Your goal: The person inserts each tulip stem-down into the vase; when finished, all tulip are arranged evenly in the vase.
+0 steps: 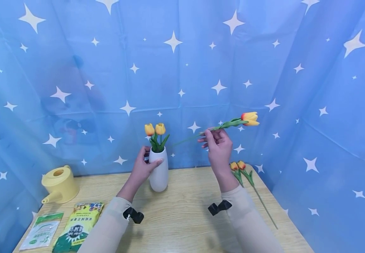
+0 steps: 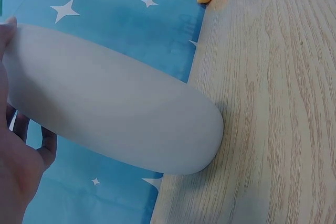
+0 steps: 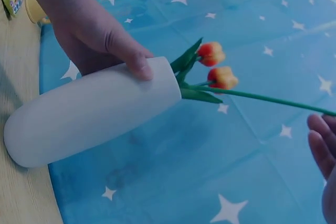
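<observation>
A white vase [image 1: 159, 174] stands near the table's back edge, with two yellow-orange tulips [image 1: 160, 129] upright in it. My left hand [image 1: 143, 168] holds the vase near its rim, the thumb across the front and the fingers at the far side. A third tulip [image 1: 249, 118] is pinched by its green stem in my right hand [image 1: 219, 147]. Its bloom points right, and the bare stem end slants down left towards the vase mouth, above the table. In the right wrist view that stem [image 3: 262, 97] passes close to the blooms in the vase; whether it touches them I cannot tell.
Two more tulips [image 1: 241, 165] lie on the table [image 1: 182, 218] at the right, partly behind my right arm. At the left are a yellow watering can [image 1: 63, 188], a green-and-yellow bag [image 1: 80, 225] and a clear-and-green packet [image 1: 42, 232]. A blue star-patterned curtain [image 1: 182, 77] hangs behind.
</observation>
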The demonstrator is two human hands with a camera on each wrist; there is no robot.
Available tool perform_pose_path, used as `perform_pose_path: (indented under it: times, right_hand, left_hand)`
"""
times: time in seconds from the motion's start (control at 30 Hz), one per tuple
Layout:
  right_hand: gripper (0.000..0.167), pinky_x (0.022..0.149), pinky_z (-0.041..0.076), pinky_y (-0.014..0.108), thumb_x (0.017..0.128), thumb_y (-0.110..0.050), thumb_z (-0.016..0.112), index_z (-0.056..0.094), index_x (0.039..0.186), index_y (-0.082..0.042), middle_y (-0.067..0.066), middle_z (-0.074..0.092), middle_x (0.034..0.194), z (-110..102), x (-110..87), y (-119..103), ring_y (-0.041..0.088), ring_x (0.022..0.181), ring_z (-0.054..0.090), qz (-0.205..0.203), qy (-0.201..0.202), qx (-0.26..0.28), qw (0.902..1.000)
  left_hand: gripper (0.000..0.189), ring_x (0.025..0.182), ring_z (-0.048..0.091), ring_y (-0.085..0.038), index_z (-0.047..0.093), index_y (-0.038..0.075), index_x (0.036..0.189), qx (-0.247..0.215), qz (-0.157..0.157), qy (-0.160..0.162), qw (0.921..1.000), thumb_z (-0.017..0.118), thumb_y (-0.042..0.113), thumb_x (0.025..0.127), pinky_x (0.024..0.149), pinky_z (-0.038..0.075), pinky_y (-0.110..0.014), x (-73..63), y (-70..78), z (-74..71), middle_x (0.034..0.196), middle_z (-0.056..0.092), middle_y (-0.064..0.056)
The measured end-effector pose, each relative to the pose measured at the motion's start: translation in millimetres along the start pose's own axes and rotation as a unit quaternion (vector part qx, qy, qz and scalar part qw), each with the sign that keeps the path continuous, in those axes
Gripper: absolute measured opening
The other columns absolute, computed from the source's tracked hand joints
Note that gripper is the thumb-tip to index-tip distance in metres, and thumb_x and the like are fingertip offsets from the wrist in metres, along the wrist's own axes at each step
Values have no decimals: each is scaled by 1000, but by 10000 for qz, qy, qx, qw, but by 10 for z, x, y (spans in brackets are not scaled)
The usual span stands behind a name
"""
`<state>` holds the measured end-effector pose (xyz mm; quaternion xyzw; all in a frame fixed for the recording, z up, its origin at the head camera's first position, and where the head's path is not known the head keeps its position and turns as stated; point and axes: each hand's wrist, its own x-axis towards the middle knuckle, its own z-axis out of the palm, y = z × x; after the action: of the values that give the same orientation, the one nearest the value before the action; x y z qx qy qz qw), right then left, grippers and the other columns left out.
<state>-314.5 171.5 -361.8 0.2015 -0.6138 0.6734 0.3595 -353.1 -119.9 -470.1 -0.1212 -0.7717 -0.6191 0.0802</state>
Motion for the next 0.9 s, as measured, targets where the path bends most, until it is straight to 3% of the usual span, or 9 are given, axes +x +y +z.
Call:
perform_pose_path:
  times: [0.23, 0.4, 0.53, 0.67, 0.9]
  right_hand:
    - [25, 66, 64, 41, 110, -14, 72, 67, 118, 10, 20, 79, 99, 201, 34, -24, 20, 79, 79, 126, -297, -39, 9995]
    - [23, 67, 65, 45, 109, -18, 74, 70, 116, 3, 16, 81, 102, 340, 50, 10, 28, 81, 79, 133, -615, -277, 9976]
    - [18, 66, 65, 40, 108, -21, 76, 73, 114, -3, 11, 82, 100, 456, 56, 56, 30, 81, 80, 30, -877, -654, 9940]
    - [12, 65, 63, 31, 108, -18, 76, 73, 112, -6, 10, 82, 99, 563, 58, 92, 25, 81, 80, -149, -1156, -1060, 9875]
    - [12, 70, 63, 36, 109, -19, 75, 75, 111, -7, 7, 80, 90, 771, 93, 143, 17, 80, 77, -257, -1851, -2043, 9609]
  left_hand:
    - [80, 136, 53, -39, 48, 18, 145, 27, -10, 18, 10000, 89, 59, 90, 112, 51, -65, 4, -4, -1, 146, 53, -12]
    - [78, 135, 53, -40, 48, 18, 144, 21, 5, 15, 10000, 89, 57, 91, 111, 51, -65, 2, -2, 6, 146, 54, -13]
    - [79, 135, 53, -39, 48, 18, 144, 47, 3, 24, 10000, 89, 59, 91, 111, 51, -65, 1, -10, 7, 145, 54, -12]
    - [79, 134, 54, -37, 48, 18, 144, 55, 37, 14, 10000, 89, 61, 90, 111, 51, -64, 0, -9, 9, 145, 55, -12]
    - [79, 133, 55, -36, 49, 18, 143, 44, 118, 15, 9999, 89, 60, 90, 109, 52, -63, 1, -18, -2, 144, 56, -12]
